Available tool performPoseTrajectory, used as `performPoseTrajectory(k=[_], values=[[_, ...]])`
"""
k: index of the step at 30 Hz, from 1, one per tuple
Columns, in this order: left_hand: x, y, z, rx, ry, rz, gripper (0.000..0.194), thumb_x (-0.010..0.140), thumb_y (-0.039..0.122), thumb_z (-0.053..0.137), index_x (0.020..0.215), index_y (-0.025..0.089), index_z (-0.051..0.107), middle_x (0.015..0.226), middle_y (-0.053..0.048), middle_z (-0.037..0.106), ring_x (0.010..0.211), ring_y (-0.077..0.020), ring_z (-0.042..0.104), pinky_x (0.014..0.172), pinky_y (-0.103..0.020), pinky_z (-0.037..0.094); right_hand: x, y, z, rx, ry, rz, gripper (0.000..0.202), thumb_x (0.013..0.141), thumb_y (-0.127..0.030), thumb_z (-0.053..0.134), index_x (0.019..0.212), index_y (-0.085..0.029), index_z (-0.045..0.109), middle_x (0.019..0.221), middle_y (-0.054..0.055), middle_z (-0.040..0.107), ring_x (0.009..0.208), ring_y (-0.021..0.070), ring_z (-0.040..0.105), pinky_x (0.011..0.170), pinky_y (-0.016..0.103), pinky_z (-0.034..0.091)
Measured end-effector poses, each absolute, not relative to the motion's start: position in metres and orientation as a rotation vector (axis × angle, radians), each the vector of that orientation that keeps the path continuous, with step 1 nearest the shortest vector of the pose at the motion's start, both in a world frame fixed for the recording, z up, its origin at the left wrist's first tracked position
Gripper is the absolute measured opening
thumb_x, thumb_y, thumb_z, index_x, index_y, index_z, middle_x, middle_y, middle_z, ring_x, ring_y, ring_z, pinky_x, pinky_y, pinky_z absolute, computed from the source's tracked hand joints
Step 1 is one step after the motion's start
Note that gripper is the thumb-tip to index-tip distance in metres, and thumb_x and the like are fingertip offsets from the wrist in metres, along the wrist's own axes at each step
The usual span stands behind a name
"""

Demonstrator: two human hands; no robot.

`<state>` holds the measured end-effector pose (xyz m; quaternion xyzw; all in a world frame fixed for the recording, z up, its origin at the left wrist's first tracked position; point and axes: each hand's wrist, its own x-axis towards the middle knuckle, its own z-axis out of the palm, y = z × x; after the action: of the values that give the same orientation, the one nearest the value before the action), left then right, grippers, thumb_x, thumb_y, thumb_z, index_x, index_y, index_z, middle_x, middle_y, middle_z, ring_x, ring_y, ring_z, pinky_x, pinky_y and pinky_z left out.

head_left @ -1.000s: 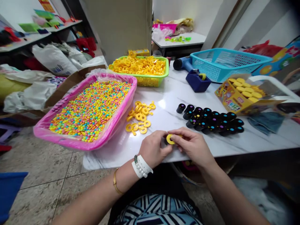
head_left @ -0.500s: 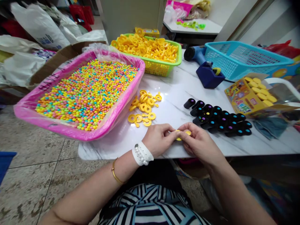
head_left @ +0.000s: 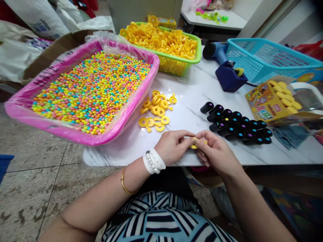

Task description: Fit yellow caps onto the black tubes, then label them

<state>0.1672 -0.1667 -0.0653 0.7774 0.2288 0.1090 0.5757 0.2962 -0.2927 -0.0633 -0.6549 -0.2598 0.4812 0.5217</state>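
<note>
Over the front edge of the white table, my left hand (head_left: pixel 172 146) and my right hand (head_left: pixel 216 151) meet, fingertips pinched on a small yellow plastic ring piece (head_left: pixel 193 146). Fingers cover most of the piece. Loose yellow ring pieces with round tabs (head_left: pixel 157 109) lie in a small heap just beyond my left hand. To the right of my right hand stand black cylinders (head_left: pixel 237 126) in a close group, most with a blue or purple dot on top and one with a yellow dot.
At the left sits a pink plastic-lined tray (head_left: pixel 118 132) of coloured candy balls. Behind are a green basket (head_left: pixel 198 50) of yellow rings, a blue tape dispenser (head_left: pixel 230 79), a blue heat gun (head_left: pixel 217 52), a blue basket (head_left: pixel 259 72) and a printed box (head_left: pixel 262 102) holding yellow pieces.
The camera view has shifted slightly. Both hands stay together on the yellow ring piece, with the fingers a little rearranged and less of the piece showing.
</note>
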Motion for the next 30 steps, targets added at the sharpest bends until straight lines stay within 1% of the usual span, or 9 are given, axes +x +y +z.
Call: performPoseTrajectory(k=[3,7,12,17,19,21,24,27,30], values=[[0.165,-0.173,-0.068,1.912,0.534,0.398,0.03,0.092,0.033,0.054,0.115,0.02,0.07,0.071,0.001,0.065,0.062,-0.0118,0.057,0.064,-0.023,0.047,0.296,-0.296,-0.066,-1.582,-0.607,1.094,0.032,0.083,-0.046,0.07,0.091,-0.022,0.051,0.05,-0.009,0.053,0.036,0.0069,0.044,0.035,0.016,0.036],[0.162,-0.181,-0.074,2.05,0.484,0.548,0.041,0.081,0.04,0.071,0.116,0.019,0.066,0.09,-0.004,0.061,0.077,-0.015,0.059,0.073,-0.026,0.05,0.292,-0.297,-0.069,-1.621,-0.567,0.968,0.034,0.079,-0.045,0.074,0.086,-0.022,0.051,0.048,-0.01,0.05,0.033,0.0057,0.039,0.032,0.016,0.03],[0.162,-0.185,-0.073,2.252,0.487,0.491,0.021,0.09,0.035,0.061,0.104,0.019,0.065,0.098,-0.004,0.056,0.08,-0.0151,0.058,0.076,-0.026,0.05,0.294,-0.305,-0.068,-1.619,-0.561,0.958,0.027,0.083,-0.043,0.07,0.091,-0.02,0.06,0.055,-0.005,0.056,0.043,0.0079,0.046,0.041,0.019,0.036],[0.16,-0.187,-0.069,2.269,0.534,0.386,0.022,0.091,0.032,0.059,0.11,0.021,0.062,0.095,-0.002,0.058,0.082,-0.0165,0.059,0.074,-0.026,0.049,0.303,-0.313,-0.059,-1.566,-0.569,0.998,0.034,0.08,-0.039,0.071,0.106,-0.017,0.068,0.063,0.0,0.061,0.053,0.013,0.056,0.052,0.027,0.047],[0.161,-0.186,-0.07,2.256,0.546,0.358,0.021,0.089,0.035,0.062,0.105,0.021,0.064,0.088,-0.001,0.058,0.078,-0.0166,0.059,0.07,-0.026,0.048,0.308,-0.306,-0.055,-1.544,-0.55,1.052,0.038,0.075,-0.041,0.076,0.103,-0.017,0.068,0.057,-0.002,0.058,0.044,0.0105,0.051,0.042,0.024,0.04],[0.162,-0.184,-0.072,2.243,0.554,0.328,0.019,0.088,0.034,0.064,0.101,0.022,0.067,0.082,-0.001,0.058,0.075,-0.0167,0.058,0.068,-0.026,0.046,0.314,-0.294,-0.051,-1.563,-0.567,1.186,0.041,0.072,-0.043,0.077,0.101,-0.017,0.065,0.048,-0.007,0.051,0.035,0.0062,0.038,0.033,0.019,0.026],[0.164,-0.182,-0.073,2.243,0.553,0.313,0.016,0.087,0.031,0.065,0.099,0.022,0.069,0.079,0.0,0.059,0.076,-0.0171,0.059,0.068,-0.027,0.045,0.323,-0.273,-0.045,-1.655,-0.691,1.414,0.04,0.072,-0.042,0.078,0.1,-0.017,0.062,0.043,-0.011,0.042,0.032,0.0029,0.027,0.033,0.015,0.013],[0.164,-0.181,-0.073,2.271,0.565,0.304,0.017,0.086,0.034,0.066,0.099,0.023,0.07,0.078,-0.001,0.059,0.077,-0.0181,0.06,0.07,-0.027,0.044,0.329,-0.261,-0.042,-1.722,-0.815,1.475,0.037,0.072,-0.041,0.077,0.095,-0.018,0.06,0.044,-0.012,0.042,0.034,0.0028,0.028,0.035,0.015,0.014],[0.166,-0.181,-0.071,2.307,0.591,0.283,0.018,0.088,0.035,0.064,0.1,0.024,0.069,0.078,-0.001,0.06,0.076,-0.0183,0.06,0.069,-0.027,0.045,0.323,-0.265,-0.042,-1.709,-0.902,1.427,0.039,0.079,-0.045,0.07,0.105,-0.021,0.055,0.05,-0.011,0.047,0.036,0.0063,0.038,0.037,0.017,0.026]])
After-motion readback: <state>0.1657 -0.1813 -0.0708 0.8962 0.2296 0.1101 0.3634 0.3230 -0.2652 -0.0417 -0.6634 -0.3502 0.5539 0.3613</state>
